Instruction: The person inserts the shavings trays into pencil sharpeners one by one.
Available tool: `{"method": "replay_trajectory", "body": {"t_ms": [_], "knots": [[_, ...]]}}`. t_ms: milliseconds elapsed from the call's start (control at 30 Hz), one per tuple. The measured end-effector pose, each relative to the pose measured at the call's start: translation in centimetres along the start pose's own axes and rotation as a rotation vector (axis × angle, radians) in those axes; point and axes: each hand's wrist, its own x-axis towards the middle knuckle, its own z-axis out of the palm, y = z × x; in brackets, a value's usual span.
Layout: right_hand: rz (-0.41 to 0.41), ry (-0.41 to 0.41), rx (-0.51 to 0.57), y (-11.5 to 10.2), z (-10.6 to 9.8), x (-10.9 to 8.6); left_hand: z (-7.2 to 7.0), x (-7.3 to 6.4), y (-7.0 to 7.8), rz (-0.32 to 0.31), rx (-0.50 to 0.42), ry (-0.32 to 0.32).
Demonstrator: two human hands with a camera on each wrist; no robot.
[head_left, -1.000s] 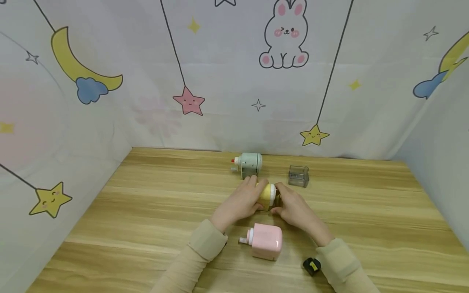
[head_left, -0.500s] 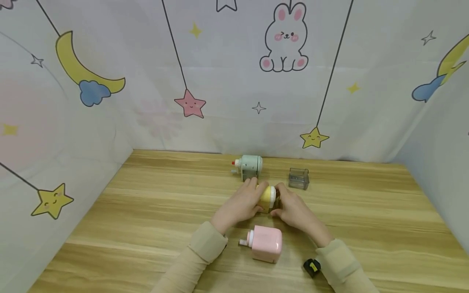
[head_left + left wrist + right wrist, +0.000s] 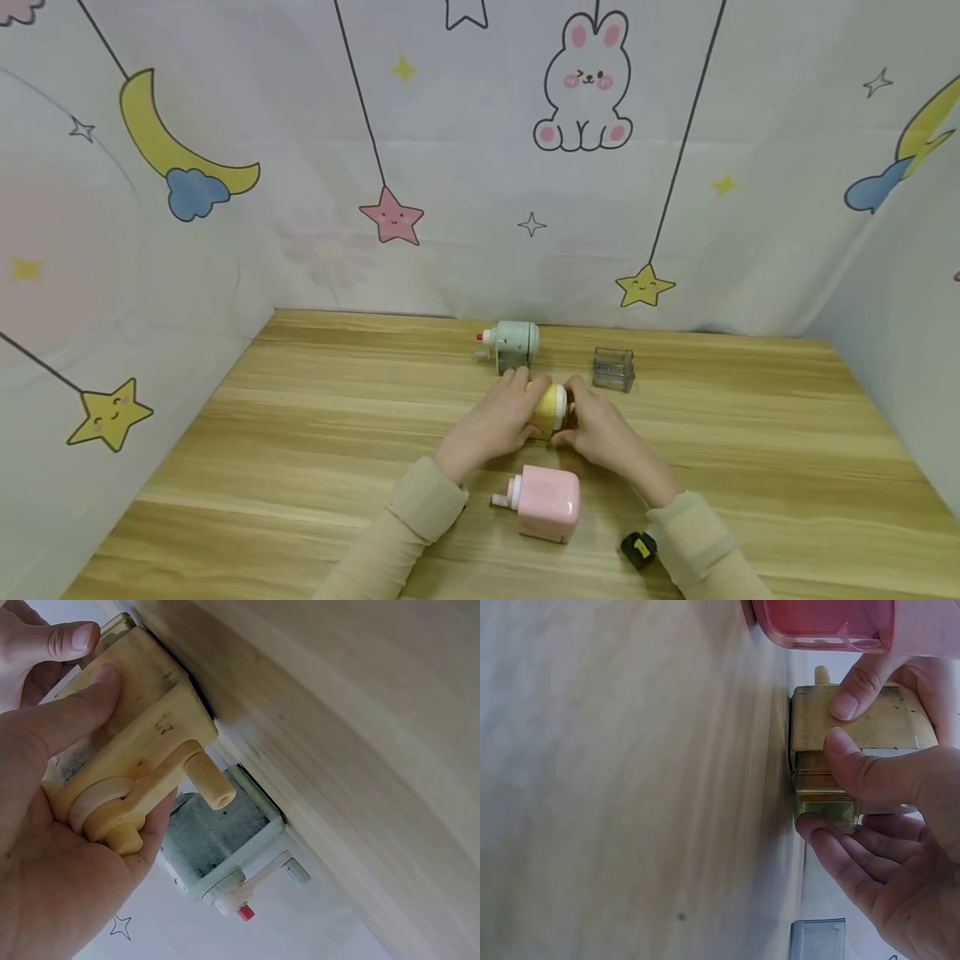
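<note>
A yellow crank pencil sharpener (image 3: 551, 407) stands on the wooden table between both hands. My left hand (image 3: 491, 421) grips its body from the left, with the thumb on the near side in the left wrist view. The crank handle (image 3: 210, 780) points out below that palm. At the sharpener's right end, my right hand (image 3: 607, 429) holds the see-through shavings drawer (image 3: 829, 812) between thumb and fingers. Part of the drawer sticks out of the body. How far it reaches inside is hidden.
A pale green crank sharpener (image 3: 514, 343) stands just behind the left hand. A clear grey box (image 3: 613, 369) lies behind the right hand. Nearer me are a pink crank sharpener (image 3: 549, 502) and a small black object (image 3: 639, 549) with a yellow patch. A printed cloth (image 3: 450, 275) backs the table.
The head view has tilted slightly, so everything sits a little lower in it. Both hands keep their hold on the yellow sharpener and its drawer, with hardly any visible movement.
</note>
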Motion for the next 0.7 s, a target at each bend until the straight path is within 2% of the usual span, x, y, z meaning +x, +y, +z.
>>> {"method": "replay_trajectory", "body": {"t_ms": [400, 700], "knots": [[0.021, 0.018, 0.001, -0.04, 0.30, 0.06, 0.00, -0.03, 0.12, -0.004, -0.005, 0.002], [0.068, 0.028, 0.041, -0.20, 0.58, 0.16, 0.04, -0.04, 0.14, -0.009, 0.000, 0.005]]}}
